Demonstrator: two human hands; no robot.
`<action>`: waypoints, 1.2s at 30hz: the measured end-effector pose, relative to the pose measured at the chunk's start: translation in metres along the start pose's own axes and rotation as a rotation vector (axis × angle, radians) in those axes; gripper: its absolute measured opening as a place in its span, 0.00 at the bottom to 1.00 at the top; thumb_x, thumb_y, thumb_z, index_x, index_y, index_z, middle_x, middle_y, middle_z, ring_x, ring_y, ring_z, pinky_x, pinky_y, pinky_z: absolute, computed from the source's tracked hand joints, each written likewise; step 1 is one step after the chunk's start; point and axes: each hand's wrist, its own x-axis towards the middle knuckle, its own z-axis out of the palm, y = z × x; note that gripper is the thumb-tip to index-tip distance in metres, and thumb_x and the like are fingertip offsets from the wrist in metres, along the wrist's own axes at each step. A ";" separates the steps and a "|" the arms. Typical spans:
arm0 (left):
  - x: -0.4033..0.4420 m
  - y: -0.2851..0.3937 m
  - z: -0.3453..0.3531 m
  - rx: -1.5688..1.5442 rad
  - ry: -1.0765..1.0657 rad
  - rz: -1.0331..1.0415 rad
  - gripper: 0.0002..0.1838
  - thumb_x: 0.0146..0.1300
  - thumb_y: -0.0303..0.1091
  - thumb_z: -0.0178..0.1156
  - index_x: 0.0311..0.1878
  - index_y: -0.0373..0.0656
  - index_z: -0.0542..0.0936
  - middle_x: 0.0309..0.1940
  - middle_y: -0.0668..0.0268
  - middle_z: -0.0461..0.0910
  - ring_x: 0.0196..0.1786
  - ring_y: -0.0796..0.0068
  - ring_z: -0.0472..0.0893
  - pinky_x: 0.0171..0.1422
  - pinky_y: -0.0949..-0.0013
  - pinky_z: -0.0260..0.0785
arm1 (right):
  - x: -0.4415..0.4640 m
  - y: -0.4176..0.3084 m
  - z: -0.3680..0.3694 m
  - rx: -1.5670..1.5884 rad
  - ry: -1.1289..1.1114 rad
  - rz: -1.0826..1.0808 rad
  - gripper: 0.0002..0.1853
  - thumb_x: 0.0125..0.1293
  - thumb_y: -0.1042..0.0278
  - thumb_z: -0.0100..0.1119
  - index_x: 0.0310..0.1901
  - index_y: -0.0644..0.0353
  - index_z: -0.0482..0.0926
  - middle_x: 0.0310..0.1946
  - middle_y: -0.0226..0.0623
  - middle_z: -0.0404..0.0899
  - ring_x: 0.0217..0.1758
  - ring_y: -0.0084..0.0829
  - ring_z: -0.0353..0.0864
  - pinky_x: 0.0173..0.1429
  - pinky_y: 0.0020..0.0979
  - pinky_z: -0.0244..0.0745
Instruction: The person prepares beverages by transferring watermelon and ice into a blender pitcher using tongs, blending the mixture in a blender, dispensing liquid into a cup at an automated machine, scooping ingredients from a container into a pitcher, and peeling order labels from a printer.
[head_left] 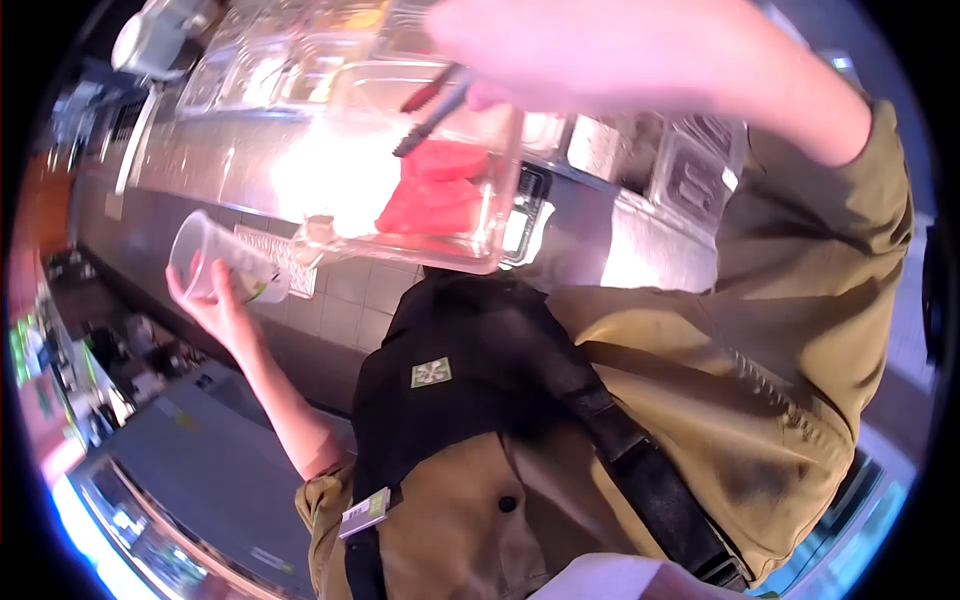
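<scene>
My left hand [222,307] is closed around a clear plastic cup [215,265] with a printed mark on its side, held tilted away from the counter. My right hand [510,50] is closed on a pair of tongs [437,117], one jaw dark red and the other grey, spread apart. Below the jaws, bright red pieces that look like cut watermelon [436,193] lie in a clear plastic container [480,255]. The jaws are over the container, near the pieces; I cannot tell whether they touch. My right fingers are partly washed out by glare.
Several clear containers [270,70] stand along the back of the steel counter [215,160]. A small black scale-like device [523,215] sits beside the red pieces' container. Lidded clear boxes [695,175] are at right. A white perforated tray [280,260] shows beyond the cup.
</scene>
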 end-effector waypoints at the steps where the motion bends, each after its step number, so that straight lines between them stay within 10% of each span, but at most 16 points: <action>1: 0.007 -0.002 -0.003 0.011 -0.003 -0.005 0.35 0.57 0.33 0.59 0.63 0.40 0.51 0.55 0.54 0.64 0.54 0.66 0.67 0.59 0.64 0.60 | -0.006 0.000 -0.003 0.011 -0.009 0.014 0.06 0.48 0.69 0.54 0.23 0.60 0.79 0.20 0.40 0.78 0.27 0.37 0.79 0.31 0.33 0.73; 15: 0.025 0.031 0.018 0.079 -0.123 0.113 0.35 0.58 0.34 0.57 0.64 0.41 0.49 0.56 0.55 0.64 0.56 0.67 0.66 0.62 0.63 0.56 | -0.032 -0.025 -0.028 0.014 -0.173 0.281 0.05 0.46 0.72 0.55 0.23 0.64 0.79 0.23 0.43 0.78 0.26 0.34 0.79 0.29 0.32 0.73; 21: 0.025 0.013 0.006 0.035 -0.124 0.098 0.37 0.57 0.34 0.59 0.64 0.41 0.49 0.56 0.55 0.64 0.57 0.64 0.66 0.61 0.63 0.57 | -0.018 -0.018 -0.003 -0.130 0.038 0.106 0.05 0.46 0.71 0.55 0.24 0.62 0.78 0.24 0.41 0.79 0.28 0.36 0.80 0.31 0.34 0.74; 36: 0.016 -0.015 0.012 -0.115 -0.277 -0.006 0.43 0.50 0.26 0.62 0.65 0.42 0.48 0.56 0.55 0.62 0.58 0.63 0.64 0.61 0.62 0.56 | 0.045 -0.025 0.055 -0.205 -0.235 0.115 0.05 0.44 0.70 0.54 0.19 0.57 0.79 0.18 0.35 0.77 0.26 0.31 0.80 0.27 0.31 0.72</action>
